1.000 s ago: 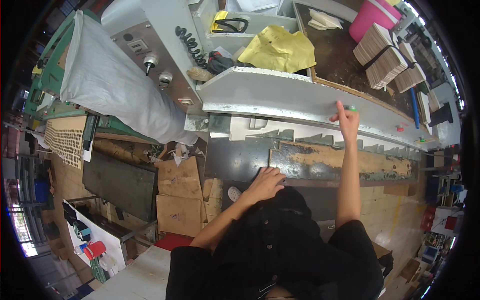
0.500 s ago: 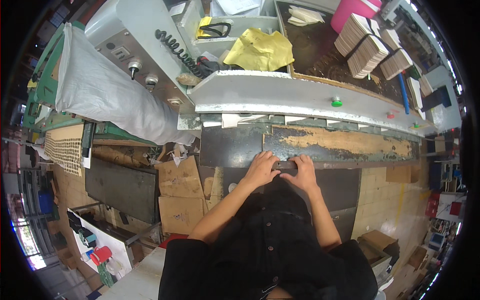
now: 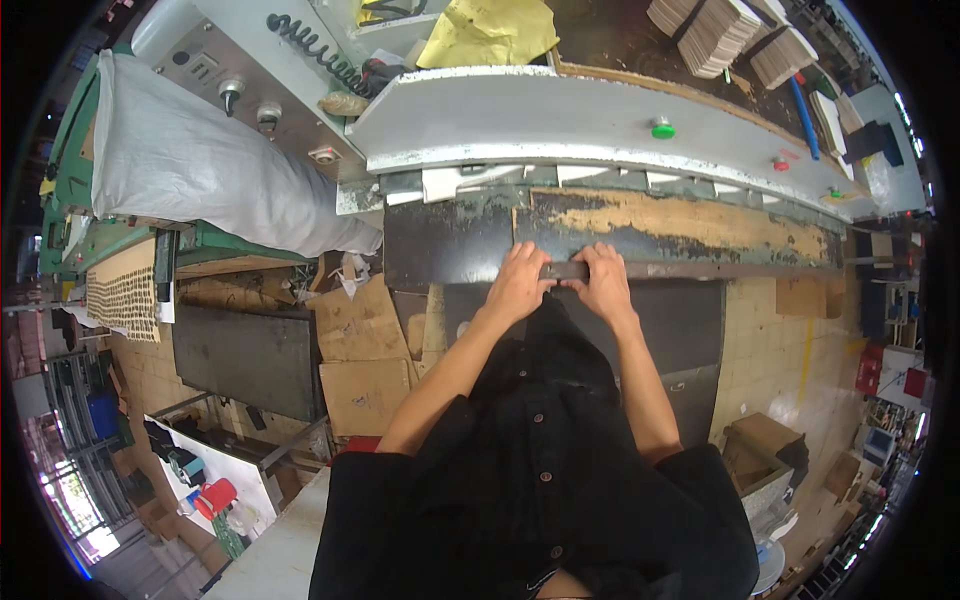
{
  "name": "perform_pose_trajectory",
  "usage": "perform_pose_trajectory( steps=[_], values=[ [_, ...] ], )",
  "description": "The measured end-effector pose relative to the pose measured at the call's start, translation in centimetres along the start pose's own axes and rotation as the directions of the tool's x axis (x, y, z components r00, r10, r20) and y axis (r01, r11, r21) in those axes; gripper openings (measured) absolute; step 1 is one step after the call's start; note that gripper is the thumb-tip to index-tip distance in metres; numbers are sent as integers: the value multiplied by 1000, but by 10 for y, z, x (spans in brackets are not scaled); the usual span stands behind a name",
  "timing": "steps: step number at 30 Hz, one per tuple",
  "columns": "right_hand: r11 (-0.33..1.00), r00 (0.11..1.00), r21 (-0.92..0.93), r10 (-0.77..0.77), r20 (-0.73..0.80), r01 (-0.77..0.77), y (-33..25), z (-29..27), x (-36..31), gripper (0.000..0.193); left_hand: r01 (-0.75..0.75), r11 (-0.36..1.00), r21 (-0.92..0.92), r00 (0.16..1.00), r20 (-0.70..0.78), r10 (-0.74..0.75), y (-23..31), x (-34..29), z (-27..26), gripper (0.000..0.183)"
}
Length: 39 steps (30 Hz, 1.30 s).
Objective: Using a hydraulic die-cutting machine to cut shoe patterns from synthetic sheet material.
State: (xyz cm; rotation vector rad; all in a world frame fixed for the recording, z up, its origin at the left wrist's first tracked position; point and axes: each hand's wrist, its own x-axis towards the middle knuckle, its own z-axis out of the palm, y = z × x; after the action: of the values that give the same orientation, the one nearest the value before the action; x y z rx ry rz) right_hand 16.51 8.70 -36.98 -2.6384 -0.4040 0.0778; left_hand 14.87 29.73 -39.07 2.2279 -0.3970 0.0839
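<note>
The left hand (image 3: 518, 286) and right hand (image 3: 605, 284), side by side, curl over the near edge of a dark board (image 3: 440, 245) (its right part is worn pale brown in patches). Beyond it runs a grey beam (image 3: 500, 115) with a green button (image 3: 663, 130); farther lie a yellow sheet (image 3: 490, 30) and bundled pale strips (image 3: 705, 35). Left, brown cardboard (image 3: 358, 320) lies low.

The worn board (image 3: 450, 240) is glossy black, blotched with ragged tan toward the right. Above it, the machine's front panel (image 3: 520, 120) is pale grey, with a green button (image 3: 663, 132) and a red button (image 3: 780, 164). The crumpled paper (image 3: 490, 35) is yellow, the coiled cable (image 3: 312, 52) black, the sack (image 3: 200, 170) silvery white. A beige sheet (image 3: 122, 290) carries dark marks (in neat rows), and the shirt (image 3: 480, 470) is plain black.
</note>
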Motion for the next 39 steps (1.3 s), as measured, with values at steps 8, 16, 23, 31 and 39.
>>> perform_pose_trajectory(
  steps=[8, 16, 23, 31, 39],
  values=[
    [976, 950, 217, -51, 309, -19, 2, -29, -26, 33, 51, 990, -132, 929, 370, 1, -28, 15, -50, 41],
    [920, 994, 389, 82, -76, -46, -13, 19, 40, 25, 178, 857, 484, 984, -99, -148, -52, 41, -44, 32],
    [715, 933, 688, 321, -160, -128, 31, 78, 24, 13, 97, 995, -28, 915, 397, -78, -40, 63, -109, 18],
    [373, 875, 898, 320, -362, 235, 55, 66, 17, 60, -444, 847, 291, 868, 374, 327, -32, 86, -100, 24],
    [960, 989, 247, -114, -97, 135, 44, 29, 46, 80, 92, 994, -51, 996, 20, -91, -48, 0, -48, 45]
  ],
)
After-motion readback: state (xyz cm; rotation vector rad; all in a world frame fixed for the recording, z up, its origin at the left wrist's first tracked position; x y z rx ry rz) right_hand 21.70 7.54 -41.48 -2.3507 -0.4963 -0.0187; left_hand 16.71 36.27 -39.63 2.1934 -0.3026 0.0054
